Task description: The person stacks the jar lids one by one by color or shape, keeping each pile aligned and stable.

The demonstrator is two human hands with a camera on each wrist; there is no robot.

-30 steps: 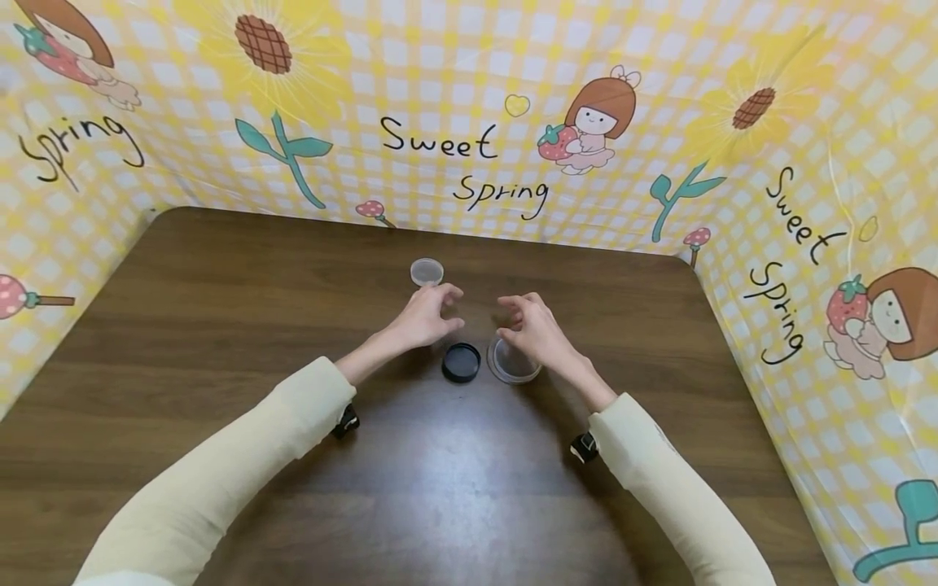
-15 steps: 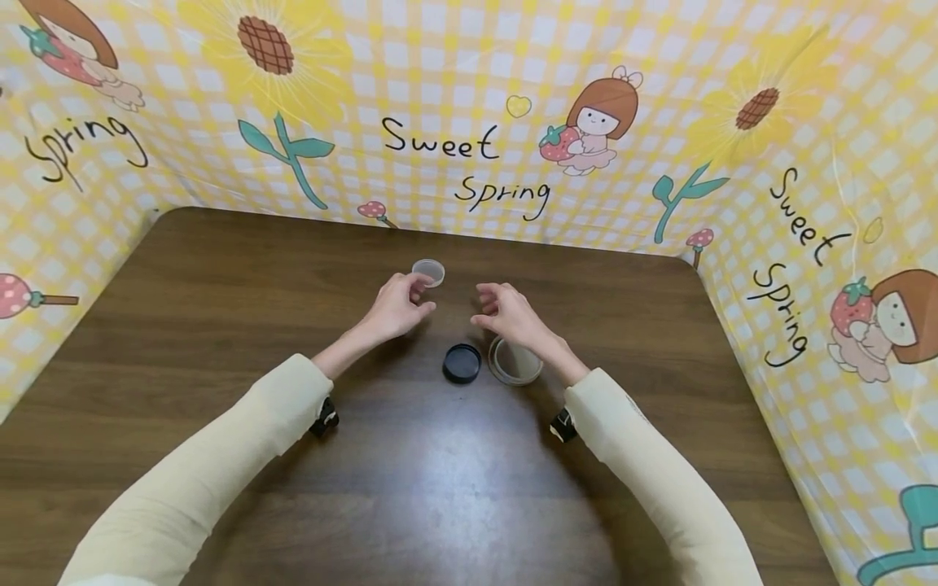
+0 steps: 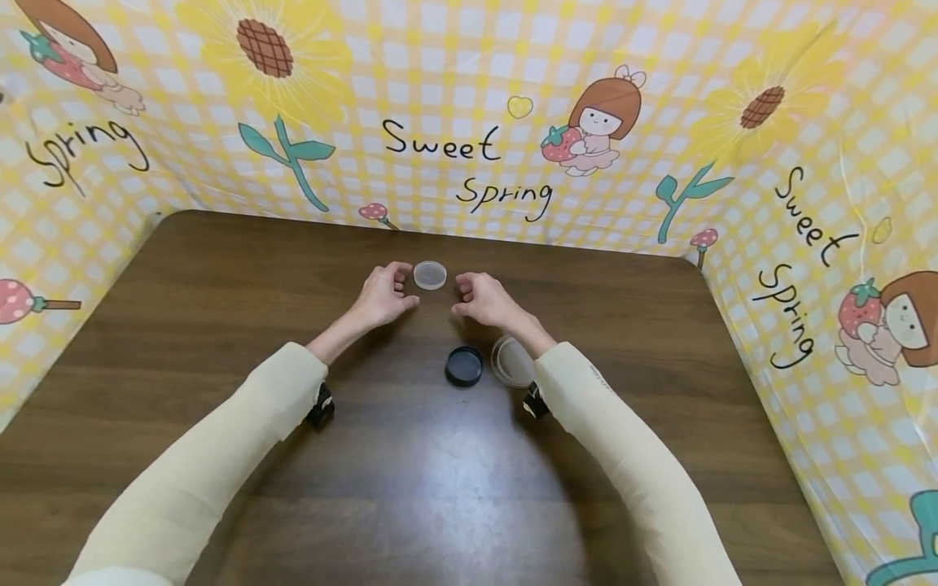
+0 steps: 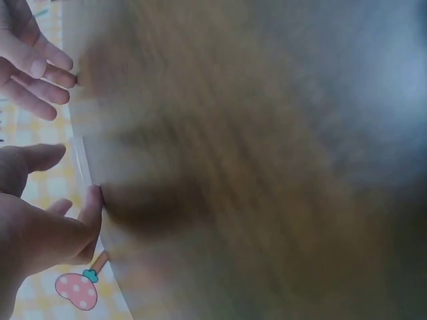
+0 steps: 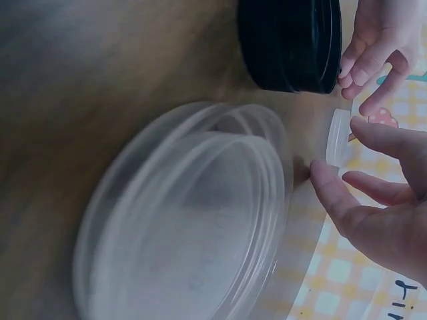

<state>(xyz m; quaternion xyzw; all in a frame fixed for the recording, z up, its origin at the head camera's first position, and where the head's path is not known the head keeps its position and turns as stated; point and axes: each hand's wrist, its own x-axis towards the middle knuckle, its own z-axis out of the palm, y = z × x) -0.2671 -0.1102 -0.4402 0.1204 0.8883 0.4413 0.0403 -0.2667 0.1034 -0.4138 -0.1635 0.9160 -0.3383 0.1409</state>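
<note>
A small clear round lid or shallow dish (image 3: 430, 275) lies at the far middle of the table. My left hand (image 3: 383, 295) is just to its left, fingers bent loosely and thumb apart. On its other side my right hand (image 3: 486, 299) is held likewise, with nothing between thumb and fingers. Whether the left fingertips touch the rim is hard to tell. Nearer to me lies a black round lid (image 3: 464, 366). Beside it are larger clear round pieces (image 5: 200, 220), one resting on another, partly covered by my right forearm in the head view.
The brown wooden table (image 3: 352, 505) is enclosed by a yellow checked cloth (image 3: 440, 73) at the back and sides. Wrist cameras (image 3: 320, 407) sit under both cream sleeves.
Both hands have moved away from me, toward the small clear piece, and now flank it. The black lid and the larger clear pieces have stayed in place.
</note>
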